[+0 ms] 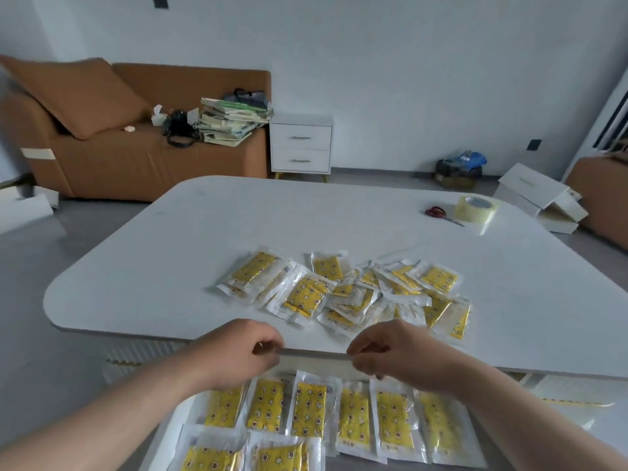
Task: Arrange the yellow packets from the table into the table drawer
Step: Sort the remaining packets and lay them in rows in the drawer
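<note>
Packets (pixel 307 297) were yellow with star print in clear wrap; table (pixel 210 239) white, sofa (pixel 136 154) brown, scissors (pixel 436 212) red-handled.

white table (pixel 204 249) bears scattered yellow packets (pixel 343 294), red scissors (pixel 438 212), tape roll (pixel 477 207).

No legible text, even on yellow packets (pixel 307 297)

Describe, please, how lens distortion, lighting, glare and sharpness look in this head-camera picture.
Head view: the wide-angle lens bows the edges of the table; light is soft and even, shadows faint; a mild sheen lies by the tape roll; the packets in the drawer look sharp; the left hand and right hand look slightly soft.
</note>
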Demonstrator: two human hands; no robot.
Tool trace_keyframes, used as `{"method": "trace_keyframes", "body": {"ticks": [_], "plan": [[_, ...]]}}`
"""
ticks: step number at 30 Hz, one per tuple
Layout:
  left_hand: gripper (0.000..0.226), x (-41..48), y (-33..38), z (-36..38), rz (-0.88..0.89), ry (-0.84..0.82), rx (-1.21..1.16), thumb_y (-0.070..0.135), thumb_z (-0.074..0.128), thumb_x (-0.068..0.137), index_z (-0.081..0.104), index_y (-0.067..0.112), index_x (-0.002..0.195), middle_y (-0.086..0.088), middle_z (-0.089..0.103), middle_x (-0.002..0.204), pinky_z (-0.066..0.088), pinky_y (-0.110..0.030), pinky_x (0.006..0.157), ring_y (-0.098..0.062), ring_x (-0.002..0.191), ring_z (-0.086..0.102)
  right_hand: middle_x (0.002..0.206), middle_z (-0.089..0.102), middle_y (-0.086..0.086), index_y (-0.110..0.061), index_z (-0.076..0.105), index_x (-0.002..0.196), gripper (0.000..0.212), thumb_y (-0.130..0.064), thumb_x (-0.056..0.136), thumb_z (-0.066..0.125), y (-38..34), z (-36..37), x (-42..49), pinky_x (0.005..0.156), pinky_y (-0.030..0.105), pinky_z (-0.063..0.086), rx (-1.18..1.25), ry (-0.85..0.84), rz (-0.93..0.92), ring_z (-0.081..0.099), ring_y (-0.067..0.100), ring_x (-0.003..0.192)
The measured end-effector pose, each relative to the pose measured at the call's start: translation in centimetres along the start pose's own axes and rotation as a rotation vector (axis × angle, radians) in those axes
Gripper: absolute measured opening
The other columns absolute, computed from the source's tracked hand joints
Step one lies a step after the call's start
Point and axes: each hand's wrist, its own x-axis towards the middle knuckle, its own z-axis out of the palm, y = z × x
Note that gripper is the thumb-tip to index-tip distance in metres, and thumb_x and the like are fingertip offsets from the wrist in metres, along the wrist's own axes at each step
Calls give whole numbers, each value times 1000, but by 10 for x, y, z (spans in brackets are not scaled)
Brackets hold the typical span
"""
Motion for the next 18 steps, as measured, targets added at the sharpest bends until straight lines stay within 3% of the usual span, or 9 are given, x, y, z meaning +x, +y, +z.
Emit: {"method": "trace_keyframes", "body": {"ticks": [3, 5, 7, 9, 12, 14, 16, 18], "plan": [[14, 8, -2, -26, -44, 131, -125, 33, 62, 90, 69, 29, 101, 14, 67, 96, 48, -18, 79, 1, 87, 61, 81, 72, -3, -26, 72, 92, 8, -28, 87, 66, -3, -7, 7, 76, 29, 56, 53, 102, 34, 62, 3, 68], [11, 24, -9, -41, -103, 278, -200, 28, 63, 89, 71, 21, 86, 1, 69, 84, 47, -23, 71, -10, 77, 62, 78, 70, -2, -25, 72, 87, 7, -27, 87, 65, -3, -9, 15, 76, 30, 57, 84, 142, 57, 61, 5, 67], [11, 43, -22, -50, -199, 423, -253, 25, 64, 87, 69, 22, 78, 2, 66, 75, 43, -24, 64, -11, 72, 60, 76, 70, -1, -27, 72, 83, 9, -28, 86, 64, -3, -10, 26, 74, 32, 57, 90, 168, 72, 59, 6, 65], [6, 64, -37, -53, -288, 502, -236, 26, 63, 86, 67, 21, 85, 8, 65, 84, 45, -25, 70, -13, 85, 63, 78, 71, 1, -27, 72, 82, 8, -29, 84, 65, 0, -9, 38, 75, 34, 56, 94, 188, 82, 60, 6, 64], [35, 90, -50, -51, -337, 513, -98, 38, 59, 89, 61, 18, 118, 1, 59, 120, 44, -30, 91, -19, 115, 55, 74, 71, -1, -26, 72, 82, 7, -27, 84, 66, 5, -6, 53, 74, 32, 55, 93, 216, 80, 61, 5, 63], [51, 104, -51, -51, -352, 493, -71, 48, 56, 88, 53, 18, 130, -1, 51, 135, 41, -33, 98, -21, 126, 47, 68, 70, -9, -26, 72, 82, 6, -27, 84, 67, 10, -3, 61, 69, 25, 54, 86, 231, 72, 60, -1, 60], [61, 117, -52, -48, -400, 422, -27, 57, 54, 85, 50, 18, 131, -2, 48, 136, 42, -34, 96, -23, 127, 45, 66, 68, -19, -28, 71, 81, 5, -29, 84, 67, 15, 1, 65, 65, 15, 48, 63, 242, 57, 59, -7, 60], [56, 124, -54, -44, -439, 323, 44, 62, 54, 81, 54, 18, 116, -3, 53, 126, 45, -35, 89, -25, 117, 51, 66, 66, -25, -31, 71, 82, 6, -31, 85, 66, 18, 4, 65, 63, 10, 44, 31, 241, 50, 58, -10, 61]]}}
